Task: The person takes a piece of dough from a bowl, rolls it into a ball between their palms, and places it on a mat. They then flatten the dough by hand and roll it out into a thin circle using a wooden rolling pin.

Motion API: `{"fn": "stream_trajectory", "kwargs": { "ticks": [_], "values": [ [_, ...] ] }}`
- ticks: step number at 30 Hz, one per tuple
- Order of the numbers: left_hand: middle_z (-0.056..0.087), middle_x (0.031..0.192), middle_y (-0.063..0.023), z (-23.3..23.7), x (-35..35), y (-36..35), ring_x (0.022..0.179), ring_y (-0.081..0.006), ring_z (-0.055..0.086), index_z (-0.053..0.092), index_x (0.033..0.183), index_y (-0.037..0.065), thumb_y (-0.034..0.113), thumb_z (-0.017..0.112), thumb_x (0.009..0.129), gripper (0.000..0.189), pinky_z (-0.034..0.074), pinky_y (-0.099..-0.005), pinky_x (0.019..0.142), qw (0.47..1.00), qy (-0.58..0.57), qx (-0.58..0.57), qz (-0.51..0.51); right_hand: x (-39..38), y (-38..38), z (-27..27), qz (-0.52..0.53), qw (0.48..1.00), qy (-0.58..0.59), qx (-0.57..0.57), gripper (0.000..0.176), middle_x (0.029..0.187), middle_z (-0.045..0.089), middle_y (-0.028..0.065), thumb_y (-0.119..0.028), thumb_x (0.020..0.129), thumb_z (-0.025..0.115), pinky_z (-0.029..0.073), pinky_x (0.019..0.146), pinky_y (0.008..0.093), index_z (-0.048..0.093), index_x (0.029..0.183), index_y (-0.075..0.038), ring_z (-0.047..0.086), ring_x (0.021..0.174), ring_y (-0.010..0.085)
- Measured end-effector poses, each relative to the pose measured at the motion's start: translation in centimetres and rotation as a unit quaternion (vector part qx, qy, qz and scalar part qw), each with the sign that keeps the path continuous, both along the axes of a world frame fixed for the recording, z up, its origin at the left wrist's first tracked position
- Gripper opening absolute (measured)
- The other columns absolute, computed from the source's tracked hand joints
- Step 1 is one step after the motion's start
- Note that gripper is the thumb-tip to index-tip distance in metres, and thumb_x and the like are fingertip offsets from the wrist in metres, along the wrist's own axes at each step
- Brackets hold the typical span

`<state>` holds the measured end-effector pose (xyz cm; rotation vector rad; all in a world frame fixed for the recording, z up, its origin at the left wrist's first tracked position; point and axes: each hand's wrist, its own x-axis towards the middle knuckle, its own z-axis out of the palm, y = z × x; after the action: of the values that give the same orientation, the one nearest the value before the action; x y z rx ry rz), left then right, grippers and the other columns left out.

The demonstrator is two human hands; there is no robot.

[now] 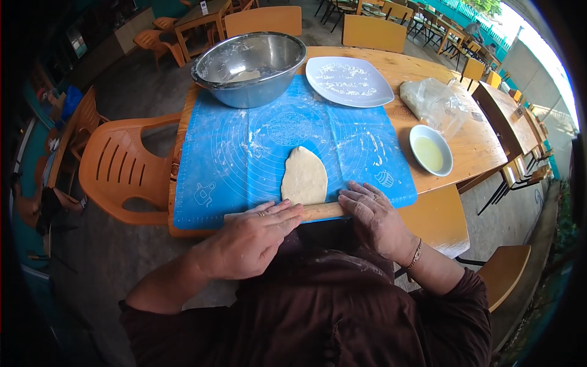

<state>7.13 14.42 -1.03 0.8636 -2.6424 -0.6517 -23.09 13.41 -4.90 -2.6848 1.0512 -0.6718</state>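
Observation:
A flattened oval of dough (305, 177) lies on the blue baking mat (226, 177), its narrow tip pointing away from me. Across its near end rests a wooden rolling pin (323, 211), close to the mat's front edge. My left hand (254, 235), with a ring on one finger, lies over the pin's left part, fingers bent across it. Over the right end is my right hand (374, 217), floury and also closed down on the pin. The palms hide both ends of the pin in part. White flour is smeared over the mat.
A steel bowl (251, 92) with dough inside stands at the back left of the table. Beside it are a floured white plate (385, 92), a plastic bag (428, 101) and a small bowl of yellowish liquid (430, 154). An orange chair (119, 165) stands left.

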Motion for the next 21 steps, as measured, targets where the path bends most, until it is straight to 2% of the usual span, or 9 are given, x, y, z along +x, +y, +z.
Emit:
{"fn": "stream_trajectory", "kwargs": {
  "ticks": [1,2,3,4,6,10,13,15,21],
  "values": [
    [0.053,0.138,-0.0232,0.1,0.2,-1.2,0.132,-0.0344,0.050,0.053,0.133,-0.005,0.005,0.056,0.090,0.044,0.040,-0.0434,0.110,0.997,0.052,0.061,-0.011,0.2,-0.1,0.4,0.001,1.000,-0.001,-0.002,0.054,0.137,0.052,0.0173,-0.001,0.075,0.062,0.036,0.110,0.0508,0.055,0.128,0.001,0.044,0.132,0.0395],
    [0.053,0.138,-0.0232,0.8,0.0,-2.5,0.132,-0.0344,0.050,0.053,0.133,-0.005,0.005,0.056,0.090,0.044,0.040,-0.0434,0.110,0.997,0.052,0.058,-0.009,0.7,-0.3,1.0,-0.001,1.000,-0.016,0.018,0.048,0.124,0.055,0.0154,0.001,0.075,0.061,0.040,0.103,0.0484,0.057,0.123,0.000,0.050,0.121,0.0376],
    [0.057,0.133,-0.0219,1.6,-0.5,-4.0,0.126,-0.0338,0.054,0.056,0.130,-0.003,0.004,0.057,0.090,0.041,0.043,-0.0419,0.106,0.996,0.052,0.054,0.041,1.0,-0.5,1.4,-0.001,0.999,-0.031,0.040,0.042,0.111,0.059,0.0135,0.003,0.075,0.060,0.045,0.096,0.0460,0.060,0.117,-0.001,0.055,0.109,0.0357],
    [0.060,0.128,-0.0207,2.3,-1.0,-5.5,0.120,-0.0331,0.058,0.058,0.127,-0.002,0.002,0.058,0.089,0.039,0.047,-0.0404,0.102,0.993,0.053,0.049,0.091,1.1,-0.7,1.6,0.001,0.999,-0.031,0.038,0.042,0.111,0.059,0.0135,0.003,0.075,0.060,0.045,0.096,0.0460,0.060,0.117,-0.001,0.055,0.109,0.0357],
    [0.062,0.123,-0.0189,1.4,-2.0,-8.9,0.115,-0.0340,0.059,0.060,0.124,-0.001,0.008,0.062,0.089,0.036,0.047,-0.0409,0.099,0.995,0.052,-0.037,0.077,1.2,-1.1,2.1,-0.028,0.999,-0.031,-0.021,0.040,0.095,0.055,0.0122,0.004,0.074,0.060,0.046,0.087,0.0447,0.063,0.113,-0.005,0.055,0.094,0.0340],
    [0.062,0.122,-0.0183,-0.9,-4.2,-12.8,0.113,-0.0334,0.060,0.061,0.122,0.000,0.014,0.066,0.088,0.037,0.048,-0.0410,0.096,0.996,0.023,-0.074,0.047,-0.7,-1.0,4.0,-0.092,0.994,-0.018,-0.050,0.039,0.099,0.057,0.0125,0.011,0.069,0.062,0.049,0.085,0.0410,0.067,0.104,-0.006,0.059,0.095,0.0321],
    [0.065,0.115,-0.0174,-0.2,-5.4,-13.8,0.106,-0.0328,0.062,0.065,0.115,0.001,0.021,0.071,0.085,0.036,0.049,-0.0405,0.090,0.989,-0.073,-0.073,0.102,-3.4,-0.6,4.5,-0.192,0.976,-0.077,-0.067,0.032,0.097,0.057,0.0136,0.014,0.074,0.062,0.051,0.080,0.0362,0.066,0.102,-0.002,0.062,0.092,0.0303],
    [0.068,0.102,-0.0176,1.1,-5.7,-14.7,0.094,-0.0329,0.065,0.068,0.104,-0.001,0.023,0.075,0.083,0.033,0.050,-0.0395,0.082,0.974,-0.173,0.111,0.095,-5.1,-0.3,4.3,-0.245,0.962,-0.120,-0.027,0.030,0.095,0.057,0.0137,0.013,0.075,0.061,0.051,0.082,0.0369,0.066,0.102,0.000,0.062,0.091,0.0297],
    [0.069,0.087,-0.0107,5.5,-6.2,-12.7,0.084,-0.0190,0.066,0.068,0.094,-0.001,0.018,0.078,0.081,0.025,0.050,-0.0321,0.076,0.975,-0.076,0.187,0.098,-8.0,0.3,4.1,-0.290,0.937,-0.194,0.003,0.028,0.099,0.058,0.0145,0.010,0.078,0.063,0.052,0.084,0.0353,0.064,0.105,0.002,0.064,0.095,0.0280]
  ]
}}
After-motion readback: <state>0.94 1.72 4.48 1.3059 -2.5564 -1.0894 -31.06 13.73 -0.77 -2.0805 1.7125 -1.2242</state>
